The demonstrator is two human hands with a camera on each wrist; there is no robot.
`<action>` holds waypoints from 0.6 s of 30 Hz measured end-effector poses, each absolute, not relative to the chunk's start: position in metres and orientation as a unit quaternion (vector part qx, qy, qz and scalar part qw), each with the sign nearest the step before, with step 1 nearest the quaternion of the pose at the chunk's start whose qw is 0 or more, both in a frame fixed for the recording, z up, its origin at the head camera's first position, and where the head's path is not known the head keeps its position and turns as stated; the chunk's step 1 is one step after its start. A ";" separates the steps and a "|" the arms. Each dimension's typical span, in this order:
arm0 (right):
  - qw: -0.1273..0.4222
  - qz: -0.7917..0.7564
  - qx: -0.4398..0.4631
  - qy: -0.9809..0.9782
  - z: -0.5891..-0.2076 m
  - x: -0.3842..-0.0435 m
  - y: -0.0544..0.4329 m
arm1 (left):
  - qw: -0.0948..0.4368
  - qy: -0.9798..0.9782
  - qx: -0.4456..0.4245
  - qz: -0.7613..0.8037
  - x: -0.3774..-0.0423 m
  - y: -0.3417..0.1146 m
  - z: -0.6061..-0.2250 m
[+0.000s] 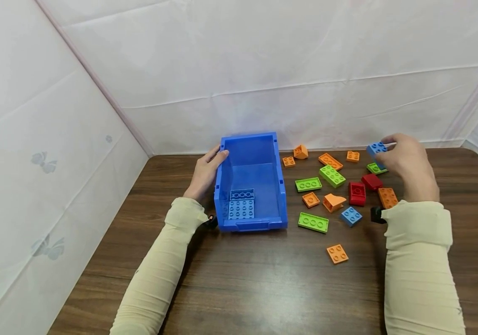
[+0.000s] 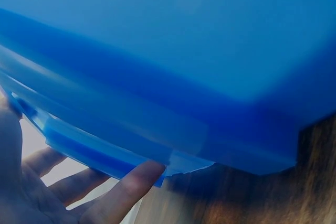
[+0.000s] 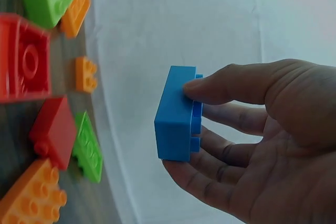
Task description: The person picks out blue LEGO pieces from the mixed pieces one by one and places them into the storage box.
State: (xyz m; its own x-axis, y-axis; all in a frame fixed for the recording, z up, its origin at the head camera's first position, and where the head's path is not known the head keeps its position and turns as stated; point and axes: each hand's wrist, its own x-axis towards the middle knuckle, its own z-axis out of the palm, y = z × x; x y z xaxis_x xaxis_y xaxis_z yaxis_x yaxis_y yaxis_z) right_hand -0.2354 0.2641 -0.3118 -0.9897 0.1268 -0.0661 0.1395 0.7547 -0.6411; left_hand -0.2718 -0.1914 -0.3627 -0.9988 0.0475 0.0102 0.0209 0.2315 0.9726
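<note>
My right hand (image 1: 408, 163) pinches a blue building brick (image 3: 176, 111) between thumb and fingers, raised above the far right of the table. Its studs point toward the palm in the right wrist view. On the left, my left hand (image 1: 203, 173) grips the side wall of a blue plastic bin (image 1: 264, 181), thumb over the rim and fingers outside. Inside the bin, at its near left corner, lie a studded blue plate (image 1: 241, 209) and a blue piece (image 1: 242, 194) with its hollow underside up. Below the raised brick is a green plate (image 3: 90, 148).
Loose bricks are spread right of the bin: red bricks (image 1: 357, 193), green plates (image 1: 313, 222), a green brick (image 1: 333, 176), a blue brick (image 1: 351, 217) and several orange pieces (image 1: 337, 254). White cloth (image 1: 289, 107) hangs behind the wooden table (image 1: 255, 279).
</note>
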 end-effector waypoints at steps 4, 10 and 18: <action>0.003 -0.352 0.044 0.935 -0.304 -0.235 0.251 | 0.004 0.787 0.028 0.616 -0.276 -0.194 -0.370; -0.003 -0.348 0.019 0.937 -0.293 -0.235 0.232 | 0.000 0.791 0.030 0.611 -0.276 -0.195 -0.370; 0.000 -0.363 -0.005 0.932 -0.286 -0.235 0.210 | -0.002 0.796 0.029 0.605 -0.276 -0.194 -0.370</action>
